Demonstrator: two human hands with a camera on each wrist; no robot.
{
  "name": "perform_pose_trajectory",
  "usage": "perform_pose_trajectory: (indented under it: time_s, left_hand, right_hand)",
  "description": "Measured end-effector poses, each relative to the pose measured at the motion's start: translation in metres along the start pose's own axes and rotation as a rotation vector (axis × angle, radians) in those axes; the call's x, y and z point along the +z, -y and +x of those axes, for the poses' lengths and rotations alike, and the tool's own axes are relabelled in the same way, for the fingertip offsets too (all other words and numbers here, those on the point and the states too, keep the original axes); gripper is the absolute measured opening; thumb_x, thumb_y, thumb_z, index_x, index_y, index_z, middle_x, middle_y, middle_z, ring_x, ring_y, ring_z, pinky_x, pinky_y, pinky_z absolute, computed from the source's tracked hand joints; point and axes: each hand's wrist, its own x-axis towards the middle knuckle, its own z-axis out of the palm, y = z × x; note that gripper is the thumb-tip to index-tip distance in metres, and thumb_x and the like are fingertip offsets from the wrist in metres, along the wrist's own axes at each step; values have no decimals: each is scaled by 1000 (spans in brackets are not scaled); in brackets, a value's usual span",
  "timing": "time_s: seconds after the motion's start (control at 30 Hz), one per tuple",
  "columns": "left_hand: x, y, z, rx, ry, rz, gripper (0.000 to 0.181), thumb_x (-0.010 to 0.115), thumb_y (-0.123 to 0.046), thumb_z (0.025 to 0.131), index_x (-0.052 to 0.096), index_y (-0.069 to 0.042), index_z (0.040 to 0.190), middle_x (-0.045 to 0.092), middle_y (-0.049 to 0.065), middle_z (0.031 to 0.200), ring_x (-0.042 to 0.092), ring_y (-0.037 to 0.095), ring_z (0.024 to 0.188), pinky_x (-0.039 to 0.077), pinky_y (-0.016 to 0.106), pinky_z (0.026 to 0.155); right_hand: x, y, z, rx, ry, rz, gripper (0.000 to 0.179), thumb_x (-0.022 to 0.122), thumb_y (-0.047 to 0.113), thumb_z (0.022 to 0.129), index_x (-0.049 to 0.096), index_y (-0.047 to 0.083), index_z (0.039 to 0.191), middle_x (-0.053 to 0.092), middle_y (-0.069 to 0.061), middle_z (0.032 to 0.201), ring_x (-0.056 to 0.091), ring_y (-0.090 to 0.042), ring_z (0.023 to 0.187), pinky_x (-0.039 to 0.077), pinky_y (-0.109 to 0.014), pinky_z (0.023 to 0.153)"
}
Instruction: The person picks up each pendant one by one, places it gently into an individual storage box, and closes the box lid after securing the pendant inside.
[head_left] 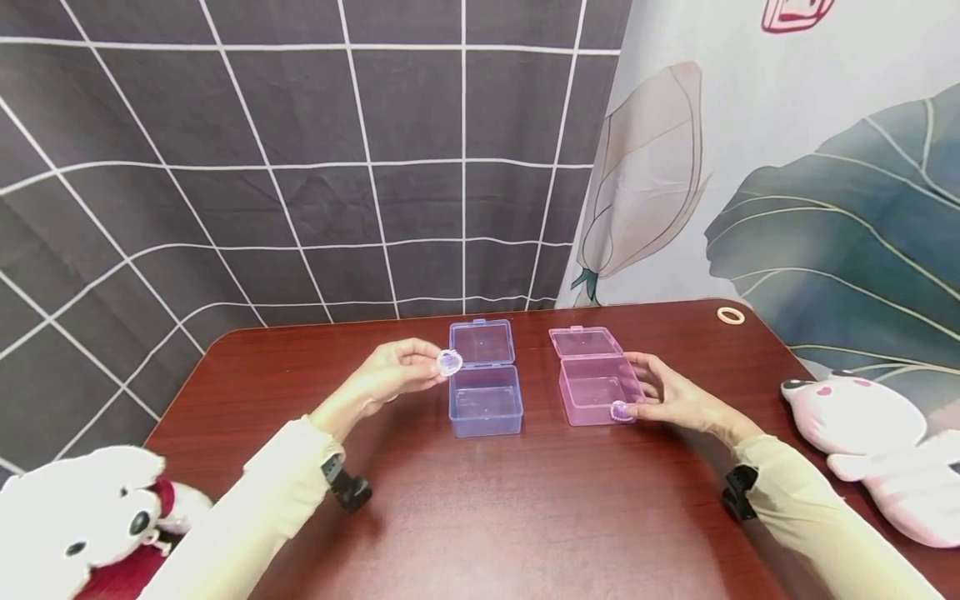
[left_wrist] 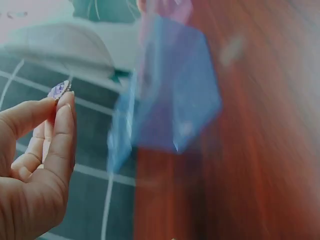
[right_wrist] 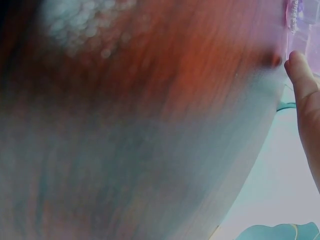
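My left hand (head_left: pixel 397 371) pinches a small round purple gem piece with a beaded rim (head_left: pixel 450 362) between thumb and fingertips. It is held up beside the open lid of a clear blue plastic box (head_left: pixel 486 421). My right hand (head_left: pixel 678 400) grips the right side of a clear pink plastic box (head_left: pixel 581 415), thumb at the front corner and fingers farther back along the side. By that thumb tip a second purple gem piece (head_left: pixel 621 411) shows at the pink box's front right corner. In the right wrist view only the thumb (right_wrist: pixel 304 82) shows clearly.
Both boxes stand with lids tipped back on a dark red wooden table (head_left: pixel 465 517). A pale ring (head_left: pixel 731 316) lies at the far right corner. A white plush bear (head_left: pixel 97 508) sits at the left, and a pink and white plush toy (head_left: pixel 870 433) lies at the right.
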Motion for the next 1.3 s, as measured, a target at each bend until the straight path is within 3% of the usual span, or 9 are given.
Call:
perform_pose_trajectory:
  time_s: [0.17,0.33,0.47,0.6,0.73,0.83,1.03,1.17,1.3]
  left_hand:
    - [42,-17,34,-5,51,7,32,58,7,86,51,14,117,65,8,88,65,9,74,53,34,84]
    - [95,-26,70,-47,113,-14,32,57,11,86,54,13,118,66,13,91,64,10,72,55,32,82]
    - [136,-22,93,-91,156,-5,32,57,12,85,56,13,117,63,13,88,62,10,67,49,40,91]
    - [165,-11,109,-161,163,10,29,59,9,85,59,14,114,60,9,79,61,11,63,46,44,93]
    - [181,1,118,-218,136,32,25,60,9,85,62,13,109,62,10,79,61,11,64,48,41,91]
    - [190,5,122,-225,107,66,23,60,10,84,63,14,106,66,16,85,62,13,66,50,40,89]
    - [200,5,120,-182,20,198,20,64,10,81,67,12,101,69,24,98,69,20,75,54,35,80]
    - [204,7,118,-140,-53,280,16,68,10,77,70,10,93,70,22,88,70,21,71,56,32,72]
    - [207,12,115,-75,-87,400,12,71,7,74,73,6,86,72,17,77,70,17,63,56,22,58]
  right_hand:
    - [0,-2,0,6,5,18,77,70,3,80,21,1,140,40,-29,136,44,-45,122,47,-18,92]
    - [0,-1,0,8,0,9,77,70,4,81,21,2,140,39,-30,136,43,-47,123,46,-18,92]
    - [0,0,-1,23,1,19,78,70,5,81,20,2,141,39,-29,137,43,-46,124,47,-21,93]
    - [1,1,0,30,7,38,78,70,5,81,20,3,141,38,-29,138,43,-47,124,48,-27,94]
    - [3,1,2,14,14,41,76,69,4,82,20,3,140,37,-30,139,42,-48,124,48,-30,95]
    - [2,0,1,6,14,33,76,69,4,82,20,2,140,36,-30,139,42,-48,124,48,-30,95]
    - [2,1,0,1,4,33,76,70,3,81,21,2,139,38,-30,138,43,-48,123,49,-30,94]
    - [3,2,0,-6,-1,31,75,71,3,81,23,2,138,40,-30,137,44,-47,123,49,-30,93]
    - [3,1,0,-11,-6,11,76,71,3,80,23,0,139,39,-30,136,43,-47,124,49,-31,93]
